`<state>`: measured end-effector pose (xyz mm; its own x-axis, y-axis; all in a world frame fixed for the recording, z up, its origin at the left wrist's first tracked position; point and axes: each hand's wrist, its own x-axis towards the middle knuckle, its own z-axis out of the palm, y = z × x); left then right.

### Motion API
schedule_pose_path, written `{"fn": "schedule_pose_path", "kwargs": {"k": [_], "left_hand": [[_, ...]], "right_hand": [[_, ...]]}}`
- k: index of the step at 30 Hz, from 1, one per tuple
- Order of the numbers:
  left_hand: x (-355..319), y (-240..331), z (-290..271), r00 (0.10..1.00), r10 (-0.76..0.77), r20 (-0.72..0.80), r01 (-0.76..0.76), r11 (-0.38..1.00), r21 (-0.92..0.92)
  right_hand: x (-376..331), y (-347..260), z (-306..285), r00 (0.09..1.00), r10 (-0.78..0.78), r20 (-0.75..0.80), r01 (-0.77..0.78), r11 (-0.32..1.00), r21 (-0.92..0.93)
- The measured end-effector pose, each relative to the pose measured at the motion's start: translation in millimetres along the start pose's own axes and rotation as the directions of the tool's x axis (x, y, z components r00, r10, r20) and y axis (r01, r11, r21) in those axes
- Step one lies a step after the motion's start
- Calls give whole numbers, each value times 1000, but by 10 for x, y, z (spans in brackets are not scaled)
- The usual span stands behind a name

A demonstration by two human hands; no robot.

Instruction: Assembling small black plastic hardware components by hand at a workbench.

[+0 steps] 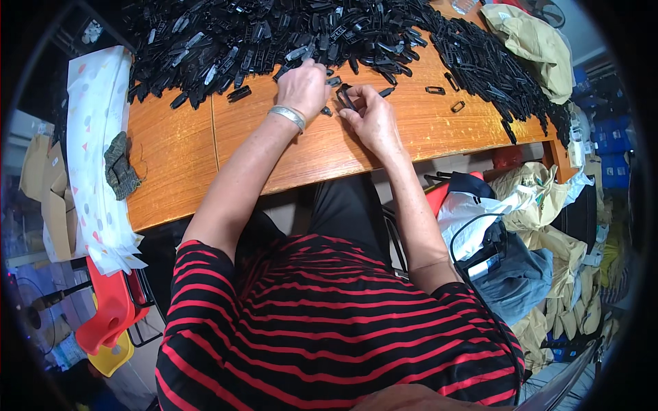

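A big heap of small black plastic clips (pixel 274 34) covers the far side of a wooden table (pixel 178 157). My left hand (pixel 303 88), with a silver bracelet on its wrist, rests at the near edge of the heap, fingers curled down among the pieces; whether it grips one is hidden. My right hand (pixel 372 118) pinches a black clip (pixel 345 97) between thumb and fingers just above the table. Both hands are close together, a few loose clips lying between them.
Loose black rings (pixel 458 106) lie on the table's right part. A patterned white cloth (pixel 96 151) with a dark knitted rag (pixel 120 168) drapes the left edge. Bags and beige sacks (pixel 541 240) crowd the floor at the right; red and yellow stools (pixel 110 322) stand lower left.
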<state>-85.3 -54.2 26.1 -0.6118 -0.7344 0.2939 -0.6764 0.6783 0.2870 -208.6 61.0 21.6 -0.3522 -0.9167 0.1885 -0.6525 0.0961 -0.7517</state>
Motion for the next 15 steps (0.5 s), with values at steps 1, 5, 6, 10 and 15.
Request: {"fn": "schedule_pose_path", "kwargs": {"k": [1, 5, 6, 10, 15], "left_hand": [[-40, -16, -32, 1000, -12, -10, 11, 999, -51], [-136, -90, -78, 1000, -11, 15, 13, 993, -115], [-140, -76, -98, 1000, -11, 12, 12, 993, -114], [-184, -145, -37, 967, -247, -62, 206, 903, -378], [-446, -84, 97, 980, -179, -92, 15, 519, -855]], "right_hand": [[0, -2, 13, 1000, 0, 1, 0, 1000, 2], [35, 16, 103, 999, 19, -32, -20, 1000, -16], [46, 48, 131, 998, 39, -54, -39, 999, 9], [88, 42, 213, 976, -22, -218, 57, 987, 153], [37, -110, 358, 974, 3, -226, 74, 940, 332]]}}
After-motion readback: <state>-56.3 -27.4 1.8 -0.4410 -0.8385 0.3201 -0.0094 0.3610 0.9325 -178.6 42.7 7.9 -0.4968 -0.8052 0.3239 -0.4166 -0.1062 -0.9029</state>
